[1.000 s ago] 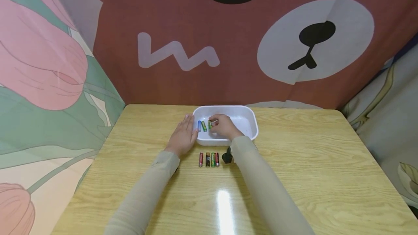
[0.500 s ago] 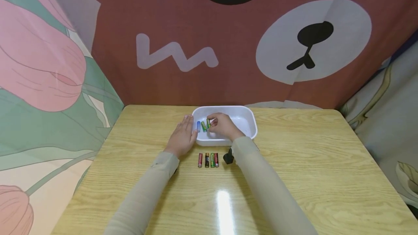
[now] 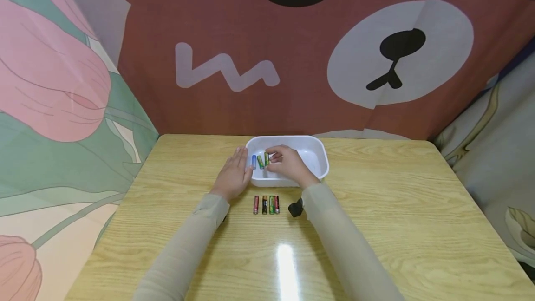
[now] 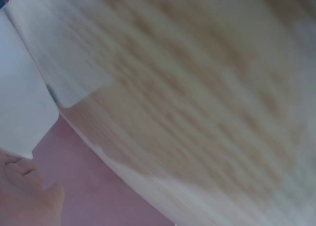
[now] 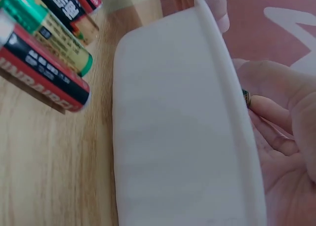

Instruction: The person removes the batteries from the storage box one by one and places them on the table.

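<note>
In the head view a white plastic tray [image 3: 322, 161] stands at the table's back edge. My left hand [image 3: 231, 175] rests along its left side, fingers straight. Inside the tray, my right hand [image 3: 288, 164] pinches a green battery [image 3: 266, 159] between thumb and fingers. To its left lie another green battery [image 3: 260, 162] and a blue battery [image 3: 253, 161]. In the right wrist view, the tray wall [image 5: 173, 112] hides most of the gripped battery. The left wrist view shows only part of the left hand [image 4: 29, 191] by the white tray edge.
In front of the tray several batteries lie in a row on the wooden table [image 3: 397, 222]: a red one [image 3: 256, 205], a black one [image 3: 264, 205], a green one and a red-black one [image 3: 277, 204]. A printed cloth [image 3: 230, 106] hangs behind the table.
My right hand has shifted the green battery slightly left, closer to the other green one, and its wrist has swung a little right. The left hand stays at the tray's side.
</note>
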### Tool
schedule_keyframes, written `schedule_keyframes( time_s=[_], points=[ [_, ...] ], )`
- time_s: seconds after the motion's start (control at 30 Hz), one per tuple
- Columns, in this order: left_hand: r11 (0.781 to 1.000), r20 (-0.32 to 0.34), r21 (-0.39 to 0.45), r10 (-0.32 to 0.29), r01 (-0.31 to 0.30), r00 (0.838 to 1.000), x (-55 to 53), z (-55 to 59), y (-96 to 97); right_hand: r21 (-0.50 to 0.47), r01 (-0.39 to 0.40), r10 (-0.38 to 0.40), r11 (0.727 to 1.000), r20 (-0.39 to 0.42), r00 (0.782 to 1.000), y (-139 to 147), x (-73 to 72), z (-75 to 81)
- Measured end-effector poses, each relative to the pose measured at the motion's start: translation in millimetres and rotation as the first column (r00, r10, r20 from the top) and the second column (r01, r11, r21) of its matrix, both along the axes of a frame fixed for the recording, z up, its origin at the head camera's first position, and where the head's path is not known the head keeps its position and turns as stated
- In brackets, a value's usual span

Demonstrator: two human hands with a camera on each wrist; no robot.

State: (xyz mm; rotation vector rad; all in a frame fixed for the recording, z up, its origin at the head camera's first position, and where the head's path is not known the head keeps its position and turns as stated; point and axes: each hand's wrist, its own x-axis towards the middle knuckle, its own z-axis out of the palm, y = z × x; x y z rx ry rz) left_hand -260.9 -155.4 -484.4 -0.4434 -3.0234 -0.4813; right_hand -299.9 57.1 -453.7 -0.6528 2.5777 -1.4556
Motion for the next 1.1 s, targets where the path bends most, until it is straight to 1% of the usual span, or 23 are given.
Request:
schedule_keyframes(
  time_s=[0.2, 0.37, 0.53, 0.63, 0.73, 0.9, 1.1],
  points=[
    [1.000, -0.003, -0.006, 0.000, 0.000, 1.000, 0.5, 0.6, -0.4, -0.044, 0.028, -0.029, 0.999, -0.024, 0.999, 2.9, 13.1, 3.8],
    [1.000, -0.008, -0.007, -0.003, 0.003, 1.000, 0.9, 1.6, -1.4, -0.081, 0.045, -0.047, 0.996, -0.019, 0.999, 5.6, 21.6, 5.5],
    [1.000, -0.011, -0.009, -0.004, 0.004, 1.000, 0.4, 0.9, -2.3, -0.091, 0.040, -0.043, 0.995, -0.032, 0.999, 9.6, 29.2, 6.1],
    [1.000, -0.019, 0.000, -0.007, 0.007, 1.000, 0.5, 0.5, -2.6, -0.103, 0.048, -0.052, 0.994, -0.031, 0.998, 12.2, 35.5, 9.4],
    [1.000, -0.034, 0.004, -0.008, 0.008, 0.999, 0.8, -0.4, -2.7, -0.118, 0.052, -0.056, 0.992, -0.031, 0.998, 14.7, 41.8, 13.1],
    [1.000, -0.060, 0.010, -0.011, 0.011, 0.998, 0.1, -3.0, -3.4, -0.153, 0.034, -0.041, 0.988, -0.041, 0.998, 17.8, 51.3, 16.3],
    [1.000, -0.023, -0.008, -0.009, 0.008, 1.000, -0.2, -1.6, -2.9, -0.155, 0.028, -0.035, 0.987, -0.045, 0.998, 22.9, 60.4, 14.3]
  ],
)
